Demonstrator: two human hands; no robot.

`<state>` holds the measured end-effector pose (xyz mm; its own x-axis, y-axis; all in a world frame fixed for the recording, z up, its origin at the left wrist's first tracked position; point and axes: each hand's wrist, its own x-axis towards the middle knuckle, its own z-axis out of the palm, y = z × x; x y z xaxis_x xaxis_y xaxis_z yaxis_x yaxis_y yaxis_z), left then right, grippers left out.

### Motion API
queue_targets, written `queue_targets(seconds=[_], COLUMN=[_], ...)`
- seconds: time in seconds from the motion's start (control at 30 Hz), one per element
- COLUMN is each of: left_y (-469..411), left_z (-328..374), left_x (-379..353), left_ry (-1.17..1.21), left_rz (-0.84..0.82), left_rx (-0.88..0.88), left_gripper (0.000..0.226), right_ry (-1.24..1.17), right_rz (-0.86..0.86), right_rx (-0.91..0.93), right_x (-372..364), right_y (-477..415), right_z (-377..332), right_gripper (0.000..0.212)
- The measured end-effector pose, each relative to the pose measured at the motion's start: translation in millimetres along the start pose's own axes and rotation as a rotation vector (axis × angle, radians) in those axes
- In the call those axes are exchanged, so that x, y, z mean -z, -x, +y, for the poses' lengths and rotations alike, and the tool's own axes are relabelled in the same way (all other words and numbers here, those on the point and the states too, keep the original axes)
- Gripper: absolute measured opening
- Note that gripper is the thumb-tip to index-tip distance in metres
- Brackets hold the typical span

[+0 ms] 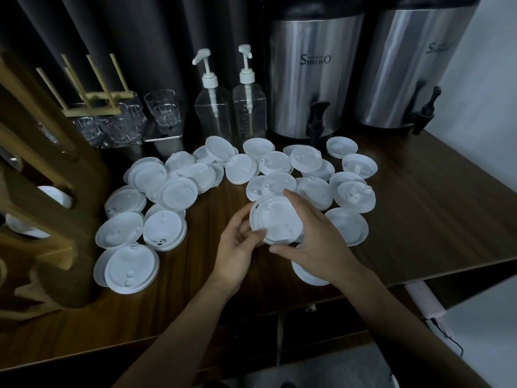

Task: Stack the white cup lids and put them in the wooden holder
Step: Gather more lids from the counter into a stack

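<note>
**Two hands grip one white lid**

Both hands have a grip on the held lid point(275, 222), just above the near middle of the table point(419, 219). The left hand point(237, 247) curls its fingers under the lid's near left edge. The right hand point(310, 239) bends its fingers over the far right edge, with its thumb at the near edge. I cannot tell if more lids sit under it.

Two big metal urns point(310, 79) stand at the far right. The wooden holder point(50, 219) stands at the left, and some stored lids point(56, 196) show through its gaps. Two clear pump bottles point(212, 110) stand at the far middle. Clear glasses point(162, 107) stand just left of them. Many loose lids point(176, 193) lie spread on the table around the hands, and some overlap.
</note>
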<state>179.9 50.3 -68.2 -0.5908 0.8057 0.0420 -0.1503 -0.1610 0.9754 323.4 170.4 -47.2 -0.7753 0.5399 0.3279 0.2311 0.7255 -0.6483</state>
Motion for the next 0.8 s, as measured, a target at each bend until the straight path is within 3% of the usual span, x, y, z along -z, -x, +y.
queue_targets(seconds=[0.2,0.47,0.6,0.8], left_y=[0.9,1.6,4.1,6.4], left_z=[1.5,6.2,6.4,5.2], left_x=[3.1,3.4,-1.0,-5.5], left_ry=[0.027,0.024,-0.018,-0.057], left_rz=[-0.043,-0.045,-0.039,-0.046], left_rx=[-0.017,0.024,0.015,-0.005], left_gripper=[0.059,0.041,0.038,0.035], right_ry=[0.04,0.147,0.075,0.157], right_rz=[-0.016,-0.035,-0.026,-0.058], right_rx=[0.038,0.044,-0.009,-0.012], right_x=[-2.4,6.1,26.4,42.3], right_y=[-7.1,-9.4,7.0,45.5], right_z=[-0.9,5.1,13.8,25.4], right_gripper=[0.099,0.095,0.084,0.069])
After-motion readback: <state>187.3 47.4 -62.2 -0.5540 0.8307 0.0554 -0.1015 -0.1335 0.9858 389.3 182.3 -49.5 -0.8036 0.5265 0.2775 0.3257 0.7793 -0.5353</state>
